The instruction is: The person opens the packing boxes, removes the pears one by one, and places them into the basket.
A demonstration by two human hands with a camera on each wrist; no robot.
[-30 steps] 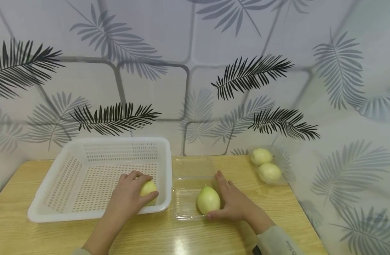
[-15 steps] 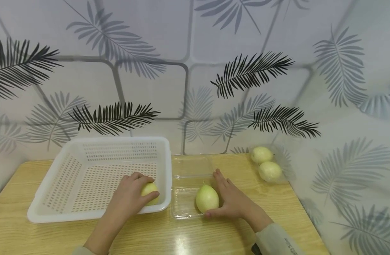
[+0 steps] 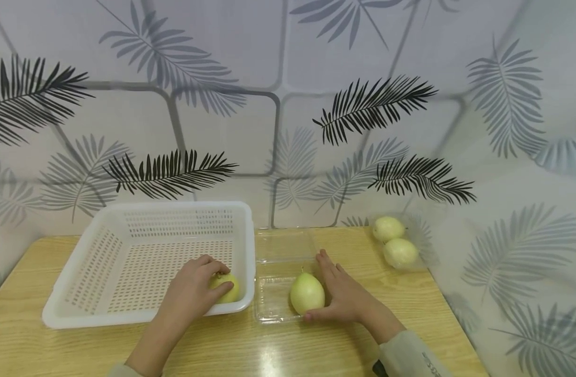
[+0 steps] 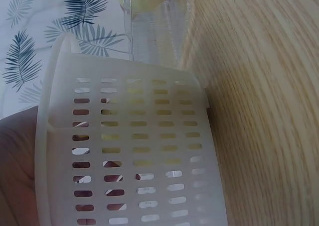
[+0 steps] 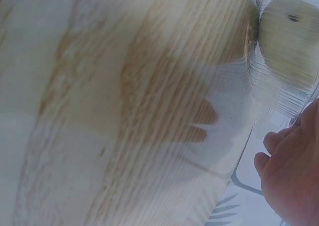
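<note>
In the head view my left hand (image 3: 193, 288) reaches over the front rim of a white perforated basket (image 3: 247, 251). Its fingers and thumb curl round a yellow pear (image 3: 230, 293) in the basket's near right corner. Through the slots of the basket wall (image 4: 129, 106), yellow shows in the left wrist view. Just right of the basket, a clear plastic clamshell box (image 3: 271, 301) lies with its lid folded back. One pear (image 3: 307, 294), stem up, sits in its right half. My right hand (image 3: 346, 298) rests along the box's right side, fingers extended, thumb at the front edge.
Another clear box with two pears (image 3: 399, 253) (image 3: 388, 229) stands at the back right of the wooden table (image 3: 212, 345). A leaf-patterned wall covering (image 3: 292, 131) rises behind the table and along its right side.
The pear under my left hand has shifted slightly right and down, and more of it shows beside the thumb. My right hand, the clamshell and its pear stay nearly still.
</note>
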